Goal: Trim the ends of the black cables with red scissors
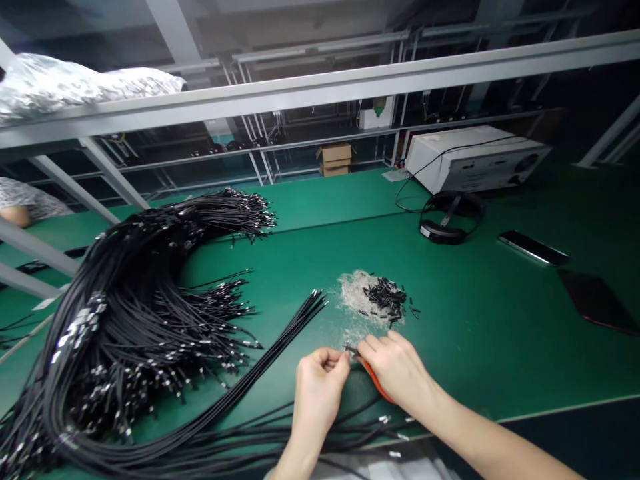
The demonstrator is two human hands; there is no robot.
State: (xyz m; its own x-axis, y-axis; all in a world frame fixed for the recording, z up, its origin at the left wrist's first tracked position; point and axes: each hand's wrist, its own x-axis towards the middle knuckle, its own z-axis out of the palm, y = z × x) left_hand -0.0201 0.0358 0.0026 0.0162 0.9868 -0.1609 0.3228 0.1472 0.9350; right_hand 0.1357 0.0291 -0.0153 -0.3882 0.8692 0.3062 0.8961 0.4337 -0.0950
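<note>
My left hand (pixel 323 380) is closed in a pinch on what looks like the end of a black cable, mostly hidden by the fingers. Close against those fingertips are the small metal jaws of cutting pliers (pixel 376 381) with orange-red handles. My right hand (pixel 395 367) is wrapped round the pliers. Just beyond both hands lies a pile of short black tube pieces (pixel 385 297) beside pale, tangled fibres (pixel 354 293). A thin bundle of black cables (pixel 280 347) curves in from the left, its tips near the pile. More loose cables (pixel 250 443) pass below my hands.
A large heap of black cables (pixel 130 287) with silvery ends covers the table's left side. Toward the right are a black headband-like device (pixel 443 233), a phone (pixel 534 248), a dark flat object (pixel 600 300) and a white box-shaped machine (pixel 475 160). A metal rail (pixel 320 87) crosses above.
</note>
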